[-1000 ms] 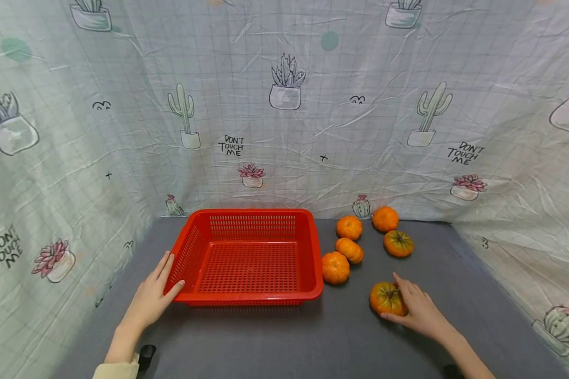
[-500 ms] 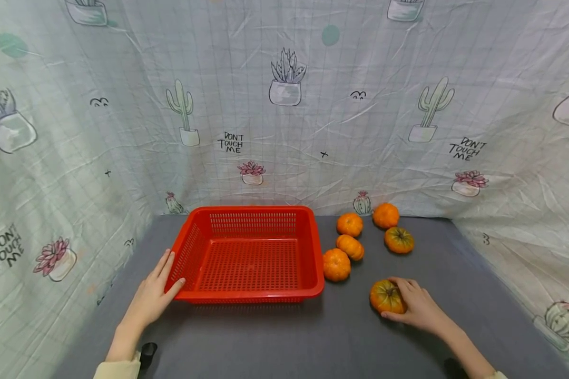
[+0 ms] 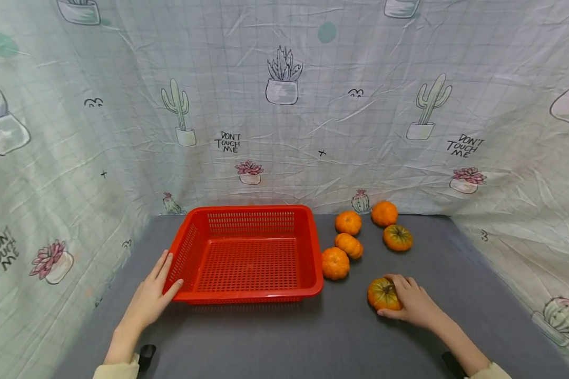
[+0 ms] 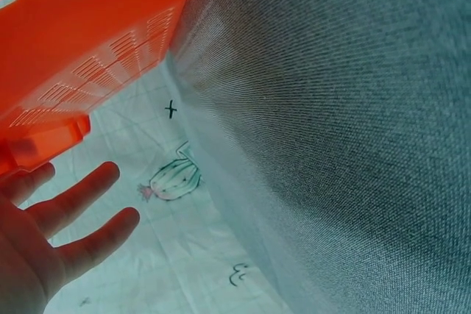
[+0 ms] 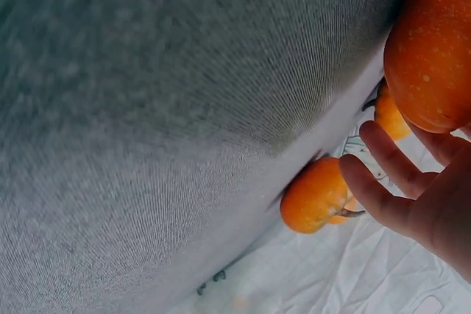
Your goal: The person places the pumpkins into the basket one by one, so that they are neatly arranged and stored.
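In the head view my right hand (image 3: 414,302) holds a small orange pumpkin (image 3: 383,295) with green streaks, thumb at its near side and fingers round its far side. The right wrist view shows this pumpkin (image 5: 430,49) at the upper right, with two fingers stretched out past it. My left hand (image 3: 147,297) rests against the near left corner of a red plastic basket (image 3: 246,296), its thumb near the front rim and its fingers along the left side. In the left wrist view the left hand (image 4: 44,237) has spread, fairly straight fingers beside the basket (image 4: 96,27).
Right of the basket sit three orange pumpkins, the nearest one (image 3: 335,263) close to its rim. Another orange pumpkin (image 3: 384,213) and a green-streaked one (image 3: 398,238) lie farther back. A printed cloth (image 3: 284,131) hangs behind and beside the grey table (image 3: 275,342).
My right hand's fingers have closed round the green-streaked pumpkin, which has shifted very slightly left. The left hand and the basket hold their places; the head view has tilted slightly.
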A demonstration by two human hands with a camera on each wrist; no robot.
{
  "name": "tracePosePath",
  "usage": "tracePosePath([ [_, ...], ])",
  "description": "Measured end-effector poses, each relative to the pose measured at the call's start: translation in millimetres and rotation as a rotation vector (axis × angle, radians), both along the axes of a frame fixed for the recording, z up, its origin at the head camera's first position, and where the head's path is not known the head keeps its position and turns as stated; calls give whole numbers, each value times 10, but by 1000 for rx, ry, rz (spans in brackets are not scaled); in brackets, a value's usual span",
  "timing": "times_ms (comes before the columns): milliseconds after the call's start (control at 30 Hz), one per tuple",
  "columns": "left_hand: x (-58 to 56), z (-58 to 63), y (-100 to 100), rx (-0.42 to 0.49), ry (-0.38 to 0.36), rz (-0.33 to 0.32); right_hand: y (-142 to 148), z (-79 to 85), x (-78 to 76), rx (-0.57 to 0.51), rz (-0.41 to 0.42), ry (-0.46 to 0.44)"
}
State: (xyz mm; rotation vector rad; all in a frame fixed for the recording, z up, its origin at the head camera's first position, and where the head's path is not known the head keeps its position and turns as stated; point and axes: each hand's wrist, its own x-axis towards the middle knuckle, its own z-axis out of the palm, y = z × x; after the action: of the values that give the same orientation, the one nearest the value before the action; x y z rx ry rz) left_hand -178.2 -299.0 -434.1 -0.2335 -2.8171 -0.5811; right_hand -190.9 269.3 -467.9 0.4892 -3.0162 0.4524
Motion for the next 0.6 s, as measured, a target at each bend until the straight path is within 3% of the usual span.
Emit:
tracePosePath([
  [300, 22, -43, -7, 5, 10, 0, -13, -49, 17, 30, 35, 90],
  [600, 11, -50, -24, -3, 38, -4, -47, -60, 23, -13, 48, 140],
])
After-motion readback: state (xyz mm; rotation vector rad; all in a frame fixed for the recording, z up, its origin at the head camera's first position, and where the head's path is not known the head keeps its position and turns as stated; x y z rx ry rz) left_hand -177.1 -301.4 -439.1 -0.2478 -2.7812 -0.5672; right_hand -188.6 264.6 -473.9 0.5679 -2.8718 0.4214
